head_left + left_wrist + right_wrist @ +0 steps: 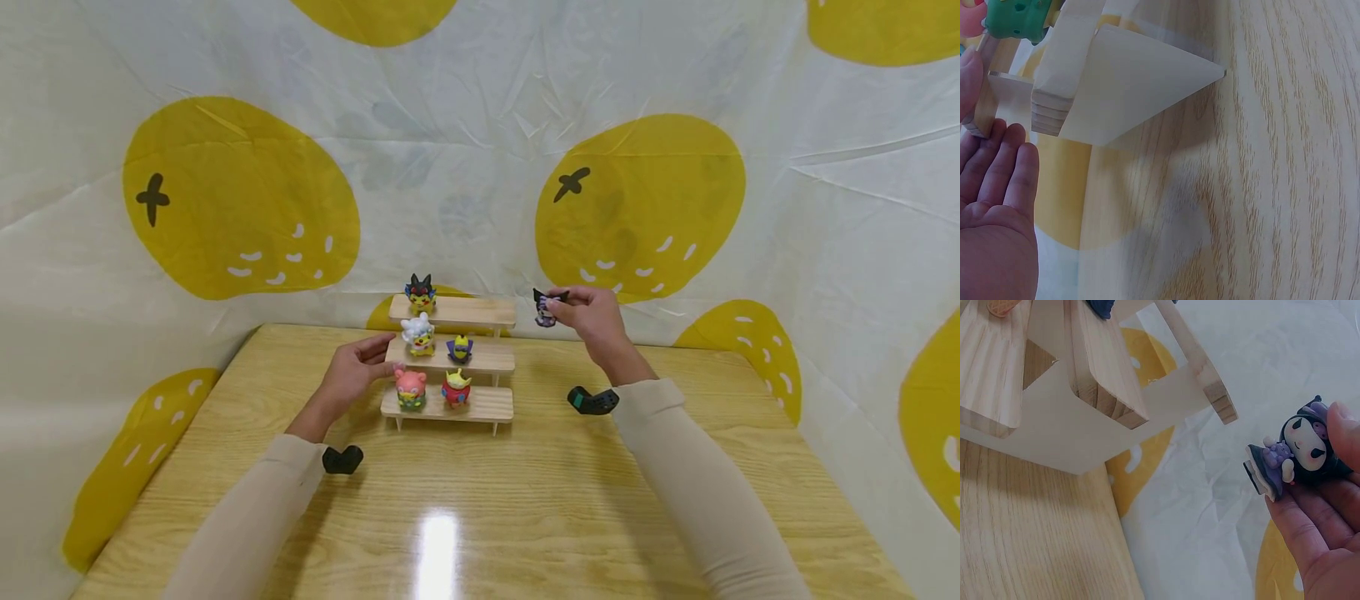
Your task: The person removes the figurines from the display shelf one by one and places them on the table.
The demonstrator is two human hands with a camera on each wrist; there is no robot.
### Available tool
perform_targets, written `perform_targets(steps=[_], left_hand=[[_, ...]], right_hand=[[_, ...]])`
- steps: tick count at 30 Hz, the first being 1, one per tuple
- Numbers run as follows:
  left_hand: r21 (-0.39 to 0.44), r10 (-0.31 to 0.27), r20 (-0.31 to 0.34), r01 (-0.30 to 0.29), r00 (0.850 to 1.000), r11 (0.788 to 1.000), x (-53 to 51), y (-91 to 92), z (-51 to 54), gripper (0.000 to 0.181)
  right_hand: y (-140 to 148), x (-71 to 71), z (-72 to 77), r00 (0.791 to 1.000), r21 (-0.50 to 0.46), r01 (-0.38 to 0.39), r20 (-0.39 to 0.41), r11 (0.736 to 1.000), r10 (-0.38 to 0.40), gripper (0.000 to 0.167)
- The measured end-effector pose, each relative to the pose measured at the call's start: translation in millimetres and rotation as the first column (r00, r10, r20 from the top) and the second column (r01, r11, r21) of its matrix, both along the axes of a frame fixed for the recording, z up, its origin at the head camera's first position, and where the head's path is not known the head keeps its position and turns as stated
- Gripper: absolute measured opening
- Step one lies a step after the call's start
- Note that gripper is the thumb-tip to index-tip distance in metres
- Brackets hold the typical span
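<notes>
A three-step wooden stand [480, 406] carries several small figures. My left hand [351, 375] is at the left end of its middle step, thumb on the front side and fingers behind; the left wrist view shows this hand [1004, 206] at the board's end [984, 119]. Raised to the right of the top step, my right hand [596, 321] pinches a black-and-purple figure [546, 309]. In the right wrist view the figure [1300, 447] lies sideways between thumb and fingers of the hand [1329, 550], apart from the stand [1110, 394].
A dark-eared figure [422, 296] stands top left, a white-topped figure [417, 337] and a purple-caped one [460, 349] mid-step, a pink-hatted figure [411, 390] and a red one [456, 390] below. Patterned cloth [450, 167] hangs behind the table [540, 517].
</notes>
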State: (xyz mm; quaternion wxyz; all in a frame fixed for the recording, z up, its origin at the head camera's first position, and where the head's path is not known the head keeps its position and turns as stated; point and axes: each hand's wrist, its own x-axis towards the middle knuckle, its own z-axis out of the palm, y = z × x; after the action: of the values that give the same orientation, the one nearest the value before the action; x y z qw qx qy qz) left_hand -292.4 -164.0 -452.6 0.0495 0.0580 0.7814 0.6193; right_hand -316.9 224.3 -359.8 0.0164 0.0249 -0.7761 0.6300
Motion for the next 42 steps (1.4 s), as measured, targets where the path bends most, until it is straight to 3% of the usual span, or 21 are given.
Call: perform_targets(steps=[42], left_hand=[[-0.026, -0.007, -0.002, 0.007, 1.000, 1.000, 2.3, -2.1, 0.9, 0.067]], right_hand=[[29, 7.2, -13.1, 0.998, 0.094, 0.035, 0.041, 0.995, -0.039, 0.036]])
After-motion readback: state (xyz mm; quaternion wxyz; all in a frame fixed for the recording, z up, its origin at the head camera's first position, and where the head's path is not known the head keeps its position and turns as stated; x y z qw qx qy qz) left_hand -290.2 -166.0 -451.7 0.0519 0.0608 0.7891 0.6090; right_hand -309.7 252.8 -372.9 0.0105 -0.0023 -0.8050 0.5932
